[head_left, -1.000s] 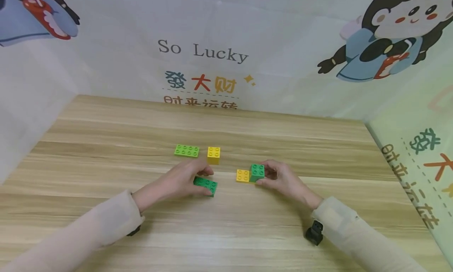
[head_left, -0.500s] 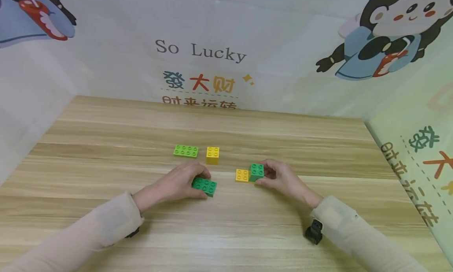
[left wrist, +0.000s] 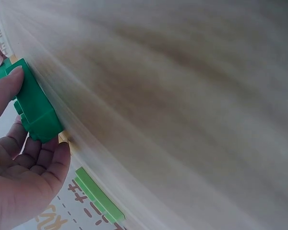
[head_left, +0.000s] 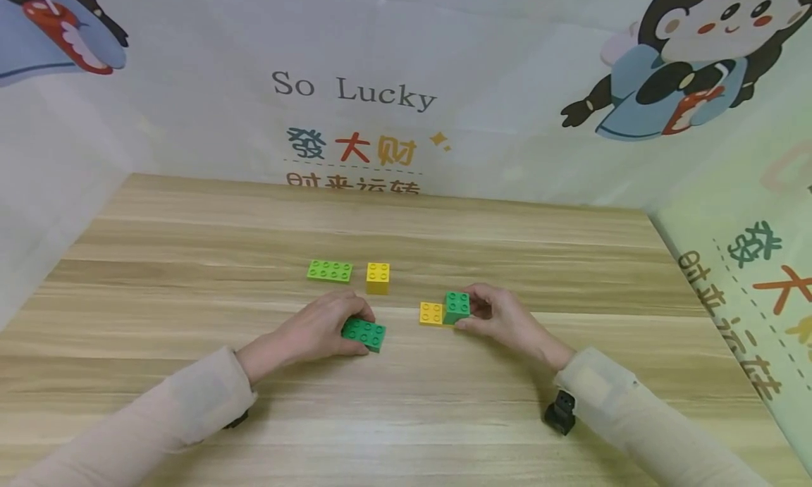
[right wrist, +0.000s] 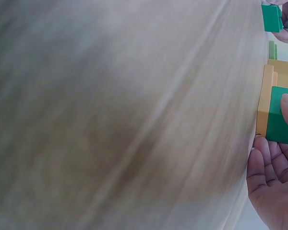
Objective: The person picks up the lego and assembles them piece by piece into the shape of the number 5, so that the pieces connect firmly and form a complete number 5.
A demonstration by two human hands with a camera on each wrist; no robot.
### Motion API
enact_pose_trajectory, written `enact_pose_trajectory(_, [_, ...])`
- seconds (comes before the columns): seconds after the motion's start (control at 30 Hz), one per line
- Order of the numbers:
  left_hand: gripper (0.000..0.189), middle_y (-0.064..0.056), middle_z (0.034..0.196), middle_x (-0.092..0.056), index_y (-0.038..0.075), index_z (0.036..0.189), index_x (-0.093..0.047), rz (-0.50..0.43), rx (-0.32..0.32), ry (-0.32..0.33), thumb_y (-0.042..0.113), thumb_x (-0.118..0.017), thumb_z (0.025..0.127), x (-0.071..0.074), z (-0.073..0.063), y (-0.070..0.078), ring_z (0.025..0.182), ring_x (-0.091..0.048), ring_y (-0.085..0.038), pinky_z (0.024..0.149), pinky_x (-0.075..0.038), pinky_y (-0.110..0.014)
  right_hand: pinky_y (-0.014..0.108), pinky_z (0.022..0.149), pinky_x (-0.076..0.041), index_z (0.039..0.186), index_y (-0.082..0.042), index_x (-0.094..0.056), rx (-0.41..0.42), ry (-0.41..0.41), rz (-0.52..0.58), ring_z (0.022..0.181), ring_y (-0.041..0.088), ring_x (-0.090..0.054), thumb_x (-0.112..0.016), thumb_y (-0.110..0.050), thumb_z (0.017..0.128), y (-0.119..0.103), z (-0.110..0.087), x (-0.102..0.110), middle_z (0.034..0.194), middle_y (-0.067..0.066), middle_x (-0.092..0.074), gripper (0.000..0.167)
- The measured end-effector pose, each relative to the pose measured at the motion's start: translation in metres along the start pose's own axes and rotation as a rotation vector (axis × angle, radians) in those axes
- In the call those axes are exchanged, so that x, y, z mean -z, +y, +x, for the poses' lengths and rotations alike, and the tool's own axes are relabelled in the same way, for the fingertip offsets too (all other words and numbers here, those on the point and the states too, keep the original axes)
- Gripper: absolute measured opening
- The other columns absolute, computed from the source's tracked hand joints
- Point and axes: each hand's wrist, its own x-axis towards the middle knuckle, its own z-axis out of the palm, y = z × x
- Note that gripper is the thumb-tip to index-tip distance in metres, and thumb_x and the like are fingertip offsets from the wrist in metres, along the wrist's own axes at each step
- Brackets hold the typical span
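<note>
My left hand (head_left: 317, 326) grips a long dark green toy brick (head_left: 366, 333) with several studs, thumb on its near side. In the left wrist view, this green brick (left wrist: 38, 105) sits between thumb and fingers. My right hand (head_left: 504, 318) pinches a square green brick (head_left: 457, 307), which stands on the right part of a flat yellow brick (head_left: 431, 314). The right wrist view shows the thumb against the green brick (right wrist: 281, 122), with the yellow brick (right wrist: 265, 103) under it on the table. A gap separates the two hands.
Behind the left hand, a flat light green brick (head_left: 330, 270) and a taller yellow brick (head_left: 378, 279) lie apart on the wooden table (head_left: 406, 416). A printed white cloth (head_left: 209, 85) hangs at the back and sides.
The left thumb has drawn back along the long green brick, so more of its studs show. My right hand keeps its hold. The head view has shifted slightly.
</note>
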Motion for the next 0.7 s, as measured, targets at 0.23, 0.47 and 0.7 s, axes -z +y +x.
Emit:
enact_pose_trajectory(0.23, [0.031,0.004,0.091,-0.061,0.011,0.098,-0.065,-0.004,0.001,0.017,0.024,-0.08,0.074,-0.001,0.002,0.001,0.081,-0.05,-0.009,0.075,-0.044,-0.028,0.022,0.072,-0.052,0.11,0.005,-0.061,0.002,0.004,0.001,0.082,0.014,-0.057,-0.074,-0.006,0.079,0.0,0.001,0.0,0.092,0.01,-0.065,0.035])
enact_pose_trajectory(0.47, [0.031,0.004,0.094,-0.063,0.012,0.101,-0.066,-0.085,0.046,0.05,0.026,-0.079,0.076,-0.002,0.008,0.005,0.079,-0.05,-0.008,0.071,-0.044,-0.025,0.022,0.072,-0.051,0.108,0.005,-0.061,0.012,0.01,-0.002,0.081,0.014,-0.057,-0.074,-0.006,0.079,0.001,0.0,0.001,0.091,0.009,-0.064,0.034])
enact_pose_trajectory(0.7, [0.033,0.005,0.098,-0.064,0.014,0.105,-0.068,-0.214,0.105,0.079,0.03,-0.077,0.078,-0.003,0.022,0.015,0.083,-0.052,-0.01,0.072,-0.046,-0.027,0.022,0.073,-0.052,0.11,0.005,-0.061,0.008,0.006,-0.006,0.082,0.014,-0.057,-0.074,-0.007,0.079,0.001,0.001,0.001,0.092,0.009,-0.065,0.036])
